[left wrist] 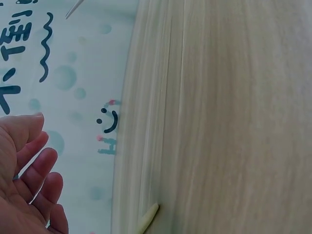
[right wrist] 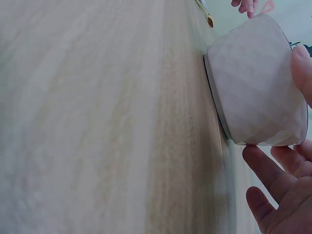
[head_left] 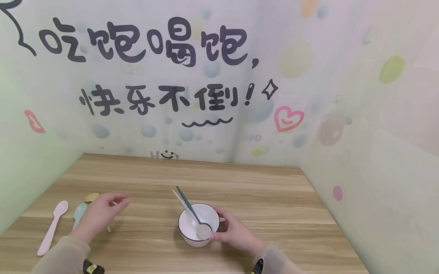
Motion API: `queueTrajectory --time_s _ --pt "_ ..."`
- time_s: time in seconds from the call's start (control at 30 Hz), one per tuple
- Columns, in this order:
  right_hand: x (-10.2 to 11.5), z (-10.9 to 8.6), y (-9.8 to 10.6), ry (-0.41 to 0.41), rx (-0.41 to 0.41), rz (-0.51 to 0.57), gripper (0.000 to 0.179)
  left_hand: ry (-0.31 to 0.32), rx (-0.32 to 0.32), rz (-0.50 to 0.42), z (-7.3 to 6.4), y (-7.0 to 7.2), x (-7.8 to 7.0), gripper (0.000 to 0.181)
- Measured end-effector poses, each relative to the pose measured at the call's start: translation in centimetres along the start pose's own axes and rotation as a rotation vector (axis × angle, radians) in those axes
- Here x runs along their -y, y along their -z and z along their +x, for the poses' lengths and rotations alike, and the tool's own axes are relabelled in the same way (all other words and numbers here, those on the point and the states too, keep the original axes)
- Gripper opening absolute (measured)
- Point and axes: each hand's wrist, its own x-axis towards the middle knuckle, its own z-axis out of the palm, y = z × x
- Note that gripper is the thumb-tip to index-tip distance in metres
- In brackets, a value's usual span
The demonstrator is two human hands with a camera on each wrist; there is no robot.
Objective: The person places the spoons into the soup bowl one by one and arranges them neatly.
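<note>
My right hand [head_left: 235, 231] grips a white bowl [head_left: 196, 242] with a dark rim, thumb near the rim and fingers around its right side. In the right wrist view the bowl [right wrist: 256, 80] shows a faceted outer wall, with fingertips touching it. Two spoons lean in the bowl: one with a dark teal handle [head_left: 187, 203], one with a pale handle [head_left: 181, 199]. My left hand [head_left: 102, 213] is over the table at left, fingers loosely bent and holding nothing. Beneath it lies a yellow spoon [head_left: 91, 197], partly hidden by the hand; its handle tip [left wrist: 148, 218] shows in the left wrist view.
To the left of my left hand, a light blue spoon [head_left: 79, 212] lies partly covered by the forearm. Farther left is a pink spoon [head_left: 53, 228]. The wooden table [head_left: 261, 184] meets a printed wall [head_left: 211, 145] at the back, with side walls left and right.
</note>
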Motion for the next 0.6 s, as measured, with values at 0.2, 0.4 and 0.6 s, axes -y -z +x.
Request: queueTrajectory --time_s 0.2,0.4,0.6 --pt "0.2 -0.1 0.1 0.006 0.003 -0.01 0.084 0.028 -0.007 -0.014 -0.1 0.1 0.3 0.062" --pt "0.2 0.0 0.1 0.004 0.004 0.01 0.083 0.048 -0.017 0.004 -0.3 0.3 0.7 0.061" --pt "0.2 0.0 0.2 0.003 0.002 -0.002 0.085 0.05 -0.062 0.014 -0.3 0.3 1.3 0.053"
